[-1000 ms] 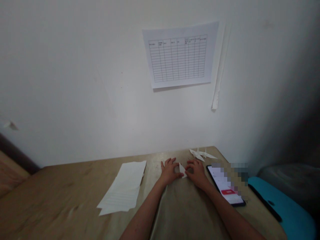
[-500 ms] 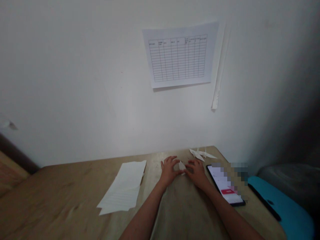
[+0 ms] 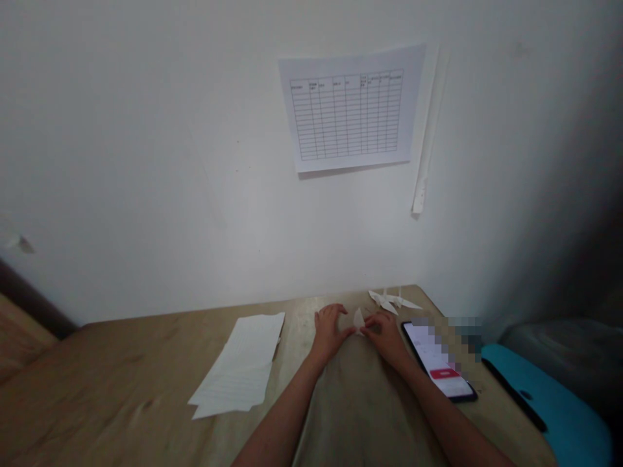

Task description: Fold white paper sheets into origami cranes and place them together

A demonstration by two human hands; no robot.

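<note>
A small folded piece of white paper [image 3: 359, 319] stands between my two hands, its pointed end up. My right hand [image 3: 383, 329] pinches its right side between thumb and fingers. My left hand [image 3: 331, 329] lies to the left with its fingers apart and curved, the thumb tip close to the paper's lower edge; whether it touches is too small to tell. Just beyond my right hand lie folded paper cranes [image 3: 389, 300], with pointed white wings and tips. Left of my left hand rests a stack of lined paper sheets [image 3: 243, 363].
The brown table [image 3: 131, 376] meets a white wall carrying a printed table sheet [image 3: 350, 110] and a hanging paper strip [image 3: 424, 149]. A lit phone [image 3: 438, 363] lies by my right forearm. A turquoise object [image 3: 549, 402] stands at the right edge.
The folded paper has turned more upright and shifted slightly right. My right hand's fingers have closed in on it; my left hand has barely moved.
</note>
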